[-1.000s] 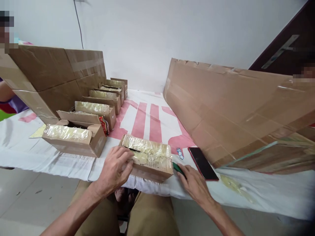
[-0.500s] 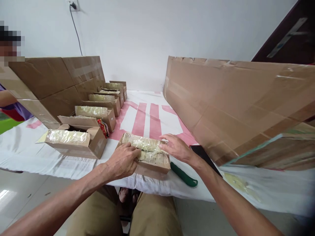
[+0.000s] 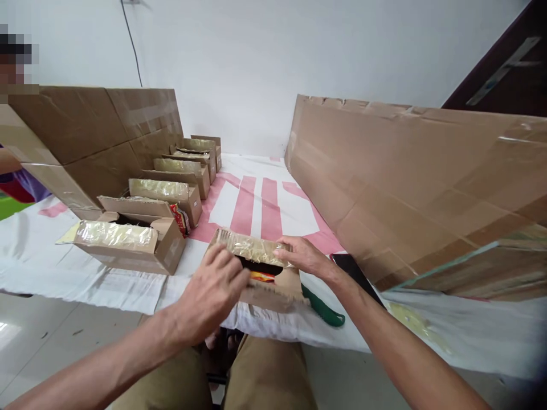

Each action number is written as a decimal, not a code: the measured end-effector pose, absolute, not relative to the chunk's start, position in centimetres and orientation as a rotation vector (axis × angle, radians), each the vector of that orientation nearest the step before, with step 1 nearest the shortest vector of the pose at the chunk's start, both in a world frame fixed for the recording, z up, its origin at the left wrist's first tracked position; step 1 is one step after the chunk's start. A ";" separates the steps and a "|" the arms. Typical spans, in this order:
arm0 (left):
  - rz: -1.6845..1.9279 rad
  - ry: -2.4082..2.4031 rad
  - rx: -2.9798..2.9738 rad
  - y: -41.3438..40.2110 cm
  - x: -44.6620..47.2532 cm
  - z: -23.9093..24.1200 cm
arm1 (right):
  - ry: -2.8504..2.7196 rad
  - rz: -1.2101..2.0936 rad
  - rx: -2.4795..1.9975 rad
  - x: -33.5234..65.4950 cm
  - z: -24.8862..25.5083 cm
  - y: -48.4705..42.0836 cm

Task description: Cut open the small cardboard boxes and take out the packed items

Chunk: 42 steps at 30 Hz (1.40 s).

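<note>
A small cardboard box (image 3: 269,299) with shiny tape on its lid sits before me at the table's front edge. Its top is parted, and a red and orange packet (image 3: 262,277) shows in the dark gap. My left hand (image 3: 220,285) is closed over the left part of the opening, fingers curled on the near flap; their tips are partly hidden. At the far right corner, my right hand (image 3: 301,254) pinches the taped far flap (image 3: 252,246) between thumb and fingers. Just right of the box lies a dark green tool (image 3: 322,310), its kind unclear.
Several similar boxes (image 3: 128,253) stand in a row on the left, with a red packet (image 3: 179,219) between two. Large cardboard panels (image 3: 410,188) rise on both sides. A dark flat object (image 3: 356,276) lies beside the right panel. Another person (image 3: 21,182) is at far left.
The box's flaps have come apart: the near one has swung toward me, exposing the packet inside. My left hand has shifted slightly, and my right hand stays at the far right corner.
</note>
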State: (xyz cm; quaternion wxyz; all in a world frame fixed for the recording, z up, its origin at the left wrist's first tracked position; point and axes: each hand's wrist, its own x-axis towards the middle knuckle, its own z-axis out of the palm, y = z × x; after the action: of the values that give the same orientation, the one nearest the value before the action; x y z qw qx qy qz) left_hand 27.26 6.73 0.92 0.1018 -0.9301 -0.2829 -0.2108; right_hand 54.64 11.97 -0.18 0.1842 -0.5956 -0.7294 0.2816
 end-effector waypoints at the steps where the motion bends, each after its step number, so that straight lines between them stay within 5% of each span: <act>1: -0.580 -0.785 -2.759 5.7 26.8 0.4 | -2.071 0.805 -1.684 54.7 -0.3 12.0; 4: -0.585 -0.753 -2.764 3.4 25.3 -2.4 | -2.138 0.789 -1.664 54.6 -0.2 11.6; 8: -0.775 -0.762 -2.737 2.6 24.5 -5.1 | -2.198 0.341 -1.629 53.2 0.8 9.9; 16: -0.921 -1.052 -2.606 5.9 25.2 -3.8 | -2.688 -0.263 -1.685 48.7 2.7 8.3; 26: -1.076 -1.150 -2.648 5.8 25.0 -6.3 | -2.267 0.185 -1.857 52.0 3.6 13.9; 35: -1.130 -1.173 -2.616 6.1 25.8 -6.5 | -2.482 0.478 -1.661 52.8 2.0 15.6; 42: -1.183 -1.238 -2.524 6.0 26.6 -6.6 | -2.492 0.073 -1.589 52.5 0.3 14.5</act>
State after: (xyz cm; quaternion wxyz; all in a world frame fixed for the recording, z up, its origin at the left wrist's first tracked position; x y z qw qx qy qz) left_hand 26.62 6.03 -6.58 0.0459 -0.8266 -0.4055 -0.3875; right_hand 52.45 14.45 0.28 0.0923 -0.5351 -0.8394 0.0247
